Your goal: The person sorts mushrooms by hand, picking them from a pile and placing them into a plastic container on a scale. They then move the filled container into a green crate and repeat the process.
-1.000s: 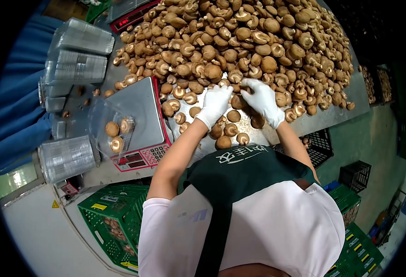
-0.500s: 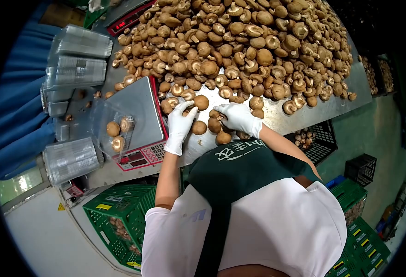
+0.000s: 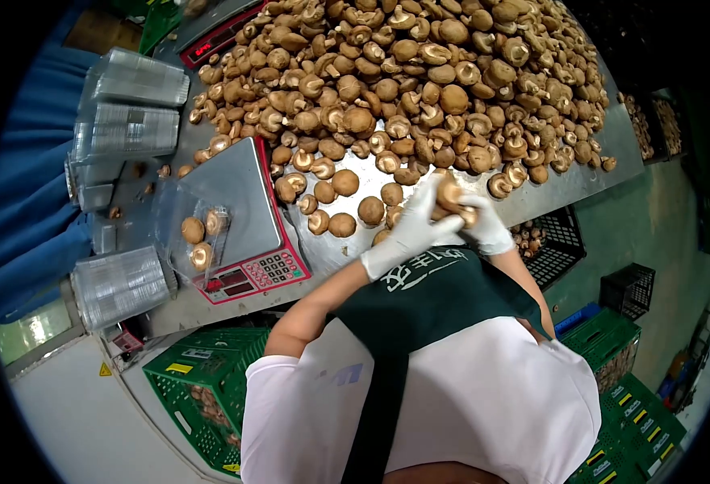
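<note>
My gloved left hand (image 3: 413, 229) has crossed to the right and is closed around a brown-capped shiitake mushroom (image 3: 449, 194). Against it, my gloved right hand (image 3: 486, 223) is closed on mushrooms too, a paler one (image 3: 469, 216) showing at its fingers. Motion blur hides exactly how many are between the two hands. Loose mushrooms lie on the metal table (image 3: 355, 252) to the left of my hands, among them one round cap (image 3: 342, 224). Beyond them rises a large heap of mushrooms (image 3: 387, 89).
A red-edged scale (image 3: 270, 270) stands at left, bearing a clear plastic tray (image 3: 173, 242) with three mushrooms. Stacked clear trays (image 3: 125, 282) line the left side. A second scale (image 3: 218, 36) sits behind. Green crates (image 3: 202, 363) and a black crate (image 3: 561, 242) are below the table.
My left hand has moved right, from beside the scale to my right hand. Both hands now hold mushrooms up off the table. The view has shifted slightly.
</note>
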The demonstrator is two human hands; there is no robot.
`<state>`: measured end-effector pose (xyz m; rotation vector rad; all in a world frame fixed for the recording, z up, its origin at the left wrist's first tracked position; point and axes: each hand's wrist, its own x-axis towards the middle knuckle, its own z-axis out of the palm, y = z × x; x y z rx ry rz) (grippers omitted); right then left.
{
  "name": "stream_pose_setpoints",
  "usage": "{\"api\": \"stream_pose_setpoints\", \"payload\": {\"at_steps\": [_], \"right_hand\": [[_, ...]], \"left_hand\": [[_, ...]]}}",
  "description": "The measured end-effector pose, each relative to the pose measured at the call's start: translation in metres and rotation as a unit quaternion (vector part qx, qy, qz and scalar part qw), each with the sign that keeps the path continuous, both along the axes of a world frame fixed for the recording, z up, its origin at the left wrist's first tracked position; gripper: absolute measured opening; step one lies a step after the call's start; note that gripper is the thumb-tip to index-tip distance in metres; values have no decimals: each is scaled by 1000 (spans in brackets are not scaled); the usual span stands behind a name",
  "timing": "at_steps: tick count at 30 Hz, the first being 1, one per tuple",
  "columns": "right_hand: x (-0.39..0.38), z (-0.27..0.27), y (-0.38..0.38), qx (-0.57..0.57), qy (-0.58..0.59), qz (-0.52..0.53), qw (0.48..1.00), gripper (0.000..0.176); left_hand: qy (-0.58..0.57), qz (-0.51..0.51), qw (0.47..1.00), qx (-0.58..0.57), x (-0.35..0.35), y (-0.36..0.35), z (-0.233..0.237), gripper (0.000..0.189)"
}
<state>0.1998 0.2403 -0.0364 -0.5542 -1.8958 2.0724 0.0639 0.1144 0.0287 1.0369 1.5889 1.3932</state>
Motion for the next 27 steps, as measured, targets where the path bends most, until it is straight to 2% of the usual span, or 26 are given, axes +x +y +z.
{"api": "stream_pose_setpoints", "payload": {"at_steps": [1, 2, 3, 4, 5, 6, 7, 8, 9, 10, 11, 12, 13, 16, 18, 20, 21, 22, 24, 27], "right_hand": [[16, 0, 15, -196, -30, -94, 976, 27], [43, 14, 39, -313, 48, 28, 948, 37], [79, 25, 57, -241, -79, 31, 967, 57], [96, 56, 60, -134, -93, 17, 986, 69], [111, 77, 73, -24, -112, 50, 992, 76], [140, 77, 83, -69, -139, -12, 988, 76], [154, 85, 89, -55, -156, -77, 983, 75], [176, 75, 104, 10, -175, -93, 980, 75], [186, 71, 110, 46, -188, -132, 972, 70], [192, 68, 112, 79, -202, -169, 961, 66], [181, 74, 108, 81, -193, -191, 959, 63], [161, 88, 100, 67, -191, -209, 957, 57], [140, 98, 92, 64, -179, -191, 963, 53], [70, 101, 70, 125, -171, -112, 971, 44], [16, 105, 50, 94, -242, -69, 963, 42], [-29, 87, 36, 159, -283, -35, 945, 47], [-47, 59, 25, 305, -241, -30, 921, 54], [-61, 37, 15, 443, -195, -24, 875, 61], [-90, 46, -12, 443, -221, 25, 868, 72], [-109, 41, -33, 417, -170, 67, 890, 78]], "left_hand": [[-6, -135, 991, 0, -1, 10, 8, 76], [7, -176, 984, 12, 11, 15, 2, 80], [-20, -247, 969, 19, 18, 24, 5, 81], [-46, -318, 947, 25, 23, 32, 9, 81], [-62, -364, 929, -12, 27, 35, 12, 76], [-48, -347, 937, 16, 32, 39, 7, 66], [6, -308, 951, 16, 29, 41, 11, 61], [61, -268, 961, 16, 20, 44, 15, 56], [44, -199, 978, 39, 8, 46, 7, 45], [106, -100, 987, 71, -3, 48, -16, 39], [203, -60, 976, 54, -24, 52, -15, 36], [252, 1, 967, 42, -41, 50, -21, 37], [302, 40, 952, -6, -57, 48, -9, 36], [366, 60, 922, -107, -85, 37, -30, 58], [535, -24, 835, -126, -89, 21, -50, 68], [522, -9, 849, -84, -91, 11, -56, 65], [542, -11, 832, -116, -90, 5, -51, 63], [560, -13, 815, -148, -89, -2, -46, 60], [547, 13, 824, -151, -88, -22, -40, 53], [486, 72, 848, -199, -100, -61, -42, 49]]}}
